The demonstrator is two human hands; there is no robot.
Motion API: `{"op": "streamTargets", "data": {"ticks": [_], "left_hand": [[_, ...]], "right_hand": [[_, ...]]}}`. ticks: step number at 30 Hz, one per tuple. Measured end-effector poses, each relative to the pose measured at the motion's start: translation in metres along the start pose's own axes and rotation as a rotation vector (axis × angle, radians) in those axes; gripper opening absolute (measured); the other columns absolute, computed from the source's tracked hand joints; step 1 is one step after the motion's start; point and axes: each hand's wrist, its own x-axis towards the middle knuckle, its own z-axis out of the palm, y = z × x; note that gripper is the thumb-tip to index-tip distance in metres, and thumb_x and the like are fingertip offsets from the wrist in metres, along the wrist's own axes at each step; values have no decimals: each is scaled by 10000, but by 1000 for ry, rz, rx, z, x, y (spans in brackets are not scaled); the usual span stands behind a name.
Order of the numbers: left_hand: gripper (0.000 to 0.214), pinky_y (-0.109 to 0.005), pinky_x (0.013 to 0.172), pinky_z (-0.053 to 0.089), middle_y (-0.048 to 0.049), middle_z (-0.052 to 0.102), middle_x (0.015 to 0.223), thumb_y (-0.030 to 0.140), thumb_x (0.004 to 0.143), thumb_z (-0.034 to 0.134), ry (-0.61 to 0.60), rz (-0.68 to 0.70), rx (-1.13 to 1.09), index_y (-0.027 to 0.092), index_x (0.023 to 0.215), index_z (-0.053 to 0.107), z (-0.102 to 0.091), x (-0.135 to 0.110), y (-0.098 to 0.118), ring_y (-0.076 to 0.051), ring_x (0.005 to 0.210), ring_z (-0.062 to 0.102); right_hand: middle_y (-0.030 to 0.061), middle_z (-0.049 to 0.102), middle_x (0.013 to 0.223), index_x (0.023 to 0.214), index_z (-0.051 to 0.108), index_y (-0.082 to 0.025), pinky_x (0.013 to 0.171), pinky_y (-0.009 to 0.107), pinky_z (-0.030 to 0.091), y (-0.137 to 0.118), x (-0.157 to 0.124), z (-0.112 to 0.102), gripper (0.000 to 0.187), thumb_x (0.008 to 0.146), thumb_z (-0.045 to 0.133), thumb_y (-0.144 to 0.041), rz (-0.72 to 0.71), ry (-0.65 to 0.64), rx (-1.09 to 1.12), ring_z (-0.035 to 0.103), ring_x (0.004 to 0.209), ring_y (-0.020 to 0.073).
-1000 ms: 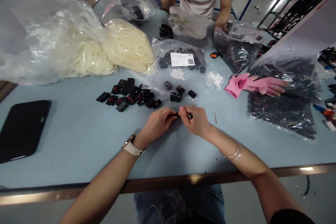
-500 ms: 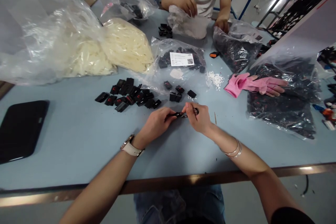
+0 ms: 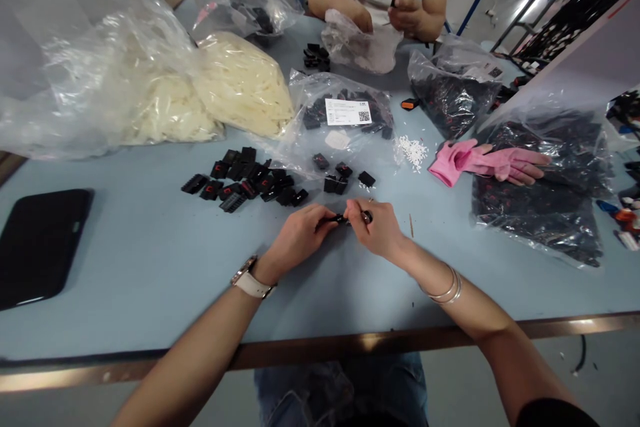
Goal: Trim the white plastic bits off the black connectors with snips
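My left hand [image 3: 299, 235] is closed, pinching a small black plastic connector [image 3: 339, 218] between thumb and fingertips just above the table. My right hand [image 3: 376, 228] is wrapped round a small tool with a dark round end [image 3: 367, 217]. The tool's tip meets the connector or lies very near it; my fingers hide most of both. Beyond my left hand lies a loose pile of black connectors [image 3: 250, 177], some with red parts. A smaller group of black connectors [image 3: 336, 183] sits ahead of my hands, beside tiny white pieces [image 3: 412, 152].
A labelled clear bag [image 3: 345, 113] of black parts lies ahead. Bags of cream pieces [image 3: 245, 83] stand at left, above a black tablet-like slab [image 3: 45, 243]. Pink gloves [image 3: 490, 161] rest on a bag of black parts [image 3: 537, 213]. Across the table, a co-worker's hand [image 3: 413, 17] holds a dark piece.
My right hand has shifted slightly left, closer to my left hand. Across the table, the co-worker's one hand has risen from a bag with a dark piece; the other has lowered to the pale bag.
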Motion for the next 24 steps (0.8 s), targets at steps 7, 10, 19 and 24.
{"op": "streamTargets", "data": {"ticks": [7,10,19,24], "left_hand": [[71,-257,591,471,-16,649,726,198,868,581,5,3,11,179,809,616,0,0,0,-145,623,596],[70,-250,594,476,-15,657,746,222,874,571,15,13,6,178,839,614,0,-1,1,-141,628,600],[325,-294,586,435,-64,667,797,222,888,464,-101,6,433,190,1156,644,-10,-1,4,-214,701,631],[357,-295,533,376,-72,702,798,302,913,472,-8,-294,597,187,1222,607,-22,0,1,-239,685,648]], "right_hand": [[33,645,644,705,617,-182,611,252,398,0,3,-3,476,971,324,-447,37,14,83,588,614,127],[12,604,590,678,623,-185,579,245,403,6,7,-10,524,963,330,-512,81,145,254,550,559,118],[59,682,832,809,626,-205,781,311,461,38,31,-45,327,963,359,-314,60,343,-84,618,809,181],[79,692,912,981,690,-191,732,300,435,46,31,-35,263,948,459,-312,212,76,-351,631,835,209]]}}
